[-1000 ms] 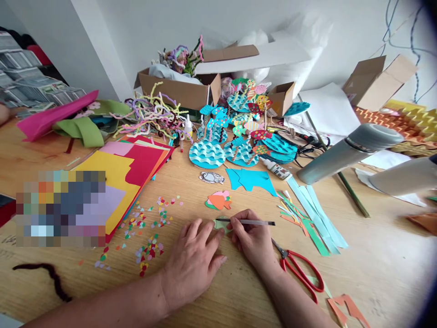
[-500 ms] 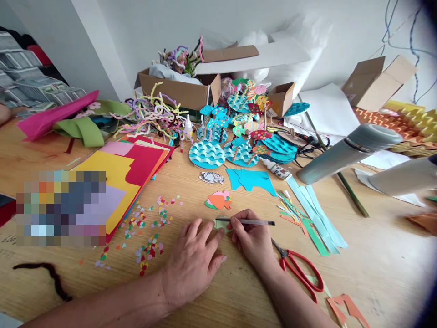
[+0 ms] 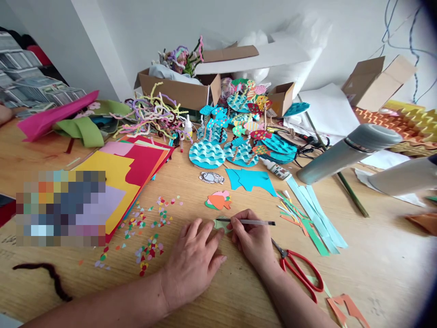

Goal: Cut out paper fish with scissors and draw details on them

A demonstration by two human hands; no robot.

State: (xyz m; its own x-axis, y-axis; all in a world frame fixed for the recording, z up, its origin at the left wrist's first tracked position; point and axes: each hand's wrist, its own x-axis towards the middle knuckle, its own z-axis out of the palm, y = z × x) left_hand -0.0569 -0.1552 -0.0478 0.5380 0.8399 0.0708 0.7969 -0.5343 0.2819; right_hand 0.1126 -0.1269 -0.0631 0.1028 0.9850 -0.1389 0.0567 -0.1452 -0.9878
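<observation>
No visible change: both hands, pen (image 3: 251,222), paper piece (image 3: 221,225) unmoved.

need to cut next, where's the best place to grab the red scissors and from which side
Take the red scissors by the two red handle loops, which lie toward the table's near edge and stand free. The blades point up-left and run under the right hand, so come from the near right, away from the tips. They lie flat, so a grip through the loops probably works best.

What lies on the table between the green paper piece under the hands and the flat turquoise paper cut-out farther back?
In the head view, an orange paper fish lies between the green piece and the turquoise cut-out.
</observation>
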